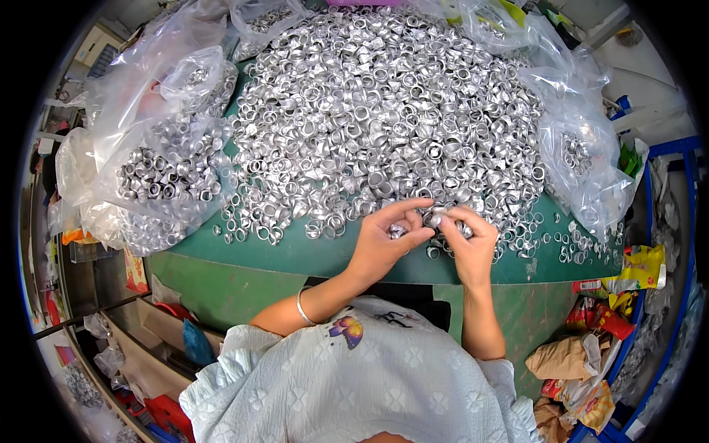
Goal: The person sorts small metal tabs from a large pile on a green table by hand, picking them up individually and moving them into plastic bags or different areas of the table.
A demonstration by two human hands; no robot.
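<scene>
The rings (pixel 436 221) you are handling are silver-coloured and sit between your fingertips, right where your two hands nearly meet. Your left hand (pixel 385 239) has its index finger stretched out and its thumb facing your right, with the other fingers curled around a few more rings in the palm. Your right hand (pixel 473 241) pinches at the meeting point with thumb and finger, and more rings show inside its bent fingers. Exactly how many each hand grips, you cannot tell from here.

With both palms loaded, a ring could slip out if the curled fingers loosen while the fingertips work. It would probably drop into the heap (pixel 391 111) just beyond your hands and be hard to pick out again. Your wrists also cross the near edge of the green table (pixel 295 255), so a ring falling toward you could roll off to the floor (pixel 528 314). Loose rings (pixel 576 245) lie to the right of your right hand; a sweep of that forearm could knock them over the edge. Farther out, a clear bag (pixel 148 111) slumps left of your left hand, its soft plastic liable to sag and spill.
</scene>
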